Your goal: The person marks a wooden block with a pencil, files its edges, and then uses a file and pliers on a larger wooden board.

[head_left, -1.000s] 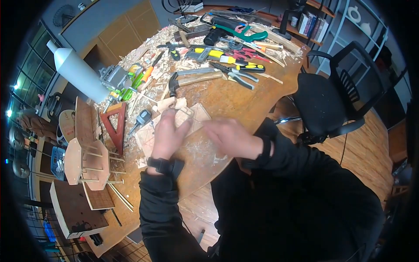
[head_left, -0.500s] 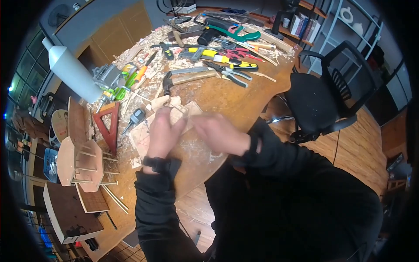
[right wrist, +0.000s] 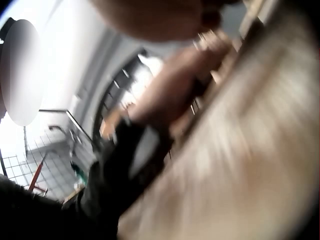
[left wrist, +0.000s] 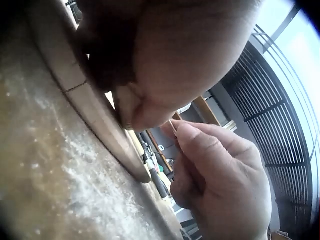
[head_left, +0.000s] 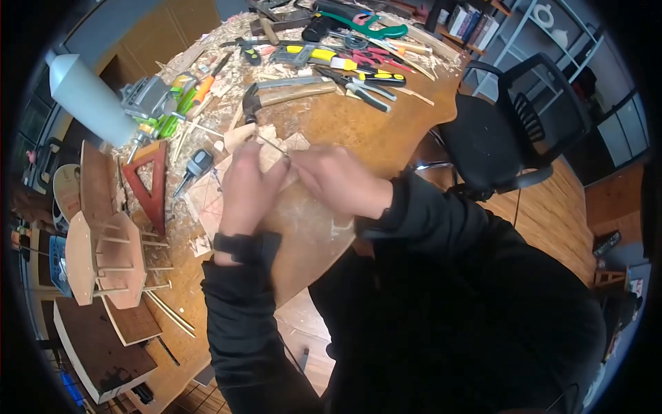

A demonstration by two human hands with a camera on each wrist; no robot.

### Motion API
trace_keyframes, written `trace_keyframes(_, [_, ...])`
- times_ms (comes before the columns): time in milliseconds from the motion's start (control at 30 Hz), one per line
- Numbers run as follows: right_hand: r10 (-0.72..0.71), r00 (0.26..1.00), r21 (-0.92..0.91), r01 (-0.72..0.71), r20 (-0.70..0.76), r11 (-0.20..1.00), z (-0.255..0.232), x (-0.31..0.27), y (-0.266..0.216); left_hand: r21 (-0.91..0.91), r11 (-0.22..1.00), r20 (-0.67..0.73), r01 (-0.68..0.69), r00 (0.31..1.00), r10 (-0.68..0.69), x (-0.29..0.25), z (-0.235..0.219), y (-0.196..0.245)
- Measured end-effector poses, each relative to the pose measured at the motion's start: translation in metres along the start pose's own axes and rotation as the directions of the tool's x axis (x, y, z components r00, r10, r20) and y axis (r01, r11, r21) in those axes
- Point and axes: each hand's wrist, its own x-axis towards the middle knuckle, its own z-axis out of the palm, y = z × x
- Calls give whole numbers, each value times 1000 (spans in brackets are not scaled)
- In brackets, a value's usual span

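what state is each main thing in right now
rod, pinched by the right hand
wood piece, gripped by the left hand
board, flat, marked with red lines, partly covered
hammer, lying on its side
pliers, lying, handles apart
chair, upright

Right grip (head_left: 338,176) pinches thin stick (head_left: 273,145) — left grip (head_left: 248,185) holds wood (head_left: 268,157).

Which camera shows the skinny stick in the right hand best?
The head view, because more of the skinny stick shows, poking out from the right hand. The left wrist view shows just a short bit; the right wrist view is too blurry to tell.
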Motion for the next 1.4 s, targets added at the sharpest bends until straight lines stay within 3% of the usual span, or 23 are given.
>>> trace_keyframes(67, [2, 1000, 17, -2, 12, 1000, -12, -13, -10, -1, 1000, -28, -19, 999, 19, 1, -3, -1])
trace_keyframes(133, [-9, 997, 2, 9, -73, 1000, -12, -24, -14, -22, 1000, -62, -14, 998, 13, 1, -2, -1])
trace_keyframes(167, [23, 999, 24, -24, 35, 999, -14, -13, -13, -23, 1000, -37, 8, 999, -9, 2, -5, 4])
trace_keyframes(200, [40, 998, 34, -41, 42, 999, -12, -15, -12, -22, 999, -8, 25, 1000, -25, 1, -7, 7])
trace_keyframes(267, [18, 1000, 88, -17, -11, 996, -15, -10, -11, -31, 1000, -19, -1, 1000, 1, 3, -3, 2])
trace_keyframes(333, [-62, 993, -1, 63, -102, 998, -8, -31, -9, -47, 999, -45, -19, 999, 17, 0, -1, 0])
trace_keyframes(400, [43, 996, 11, -44, 79, 999, -17, -7, -8, -29, 1000, -27, 3, 1000, -4, -1, 1, -3])
trace_keyframes(433, [51, 996, 15, -52, 76, 999, -16, -13, -10, -8, 1000, -27, 12, 1000, -12, 1, 0, -2])
trace_keyframes(533, [-10, 997, 21, 11, -78, 1000, -9, -31, -7, -15, 1000, -30, -7, 1000, 7, 1, 0, -2])
trace_keyframes(633, [30, 1000, 62, -30, 1, 998, -12, -22, -7, -11, 997, 2, 81, 997, -81, 2, -3, 4])
trace_keyframes(700, [-99, 995, 82, 98, 11, 992, -16, -13, -2, -28, 999, -27, 30, 999, -31, 4, -5, 8])
trace_keyframes(733, [-69, 993, 56, 74, -94, 996, -10, -26, -6, -49, 999, -34, 13, 999, -15, 0, -5, 6])
trace_keyframes(833, [-70, 998, 27, 70, -7, 997, -13, -6, -3, -10, 996, 19, 89, 996, -89, 3, -3, 3])
trace_keyframes(933, [-10, 1000, 18, 10, 4, 1000, -16, -9, 8, -48, 999, -26, 19, 999, -20, 2, -1, 1])
trace_keyframes(1000, [-81, 996, 93, 85, -43, 992, -21, -26, 4, 6, 999, -43, -42, 998, 42, 2, -3, 0])
trace_keyframes(1033, [-17, 999, 91, 14, 33, 996, -23, -20, 9, 1, 1000, -47, -16, 999, 16, 2, -3, 2])
trace_keyframes(1100, [-28, 999, 45, 26, 46, 999, -11, -8, 21, -65, 997, -4, 45, 999, -46, 5, -5, 9])
trace_keyframes(1133, [-65, 996, 0, 65, 65, 998, -10, -2, 28, -59, 998, 2, 23, 1000, -23, 9, -6, 12])
trace_keyframes(1167, [-5, 995, 12, 4, 98, 1000, -21, -13, 22, -50, 999, -4, 0, 1000, -1, 9, -6, 13])
trace_keyframes(1200, [-141, 990, -3, 142, 7, 990, -18, -27, 24, -38, 999, -11, -1, 1000, 0, 7, -8, 14])
trace_keyframes(1267, [-83, 996, 124, 88, -41, 988, -27, -46, 30, -4, 999, -37, 36, 999, -37, 5, -7, 15])
trace_keyframes(1333, [125, 981, 403, -56, -147, 914, -33, -41, 31, 0, 1000, -60, 9, 998, -9, 5, -4, 11])
trace_keyframes(1400, [351, 928, 639, -344, 121, 688, -39, -32, 37, -31, 999, -101, 19, 995, -22, 2, -7, 11])
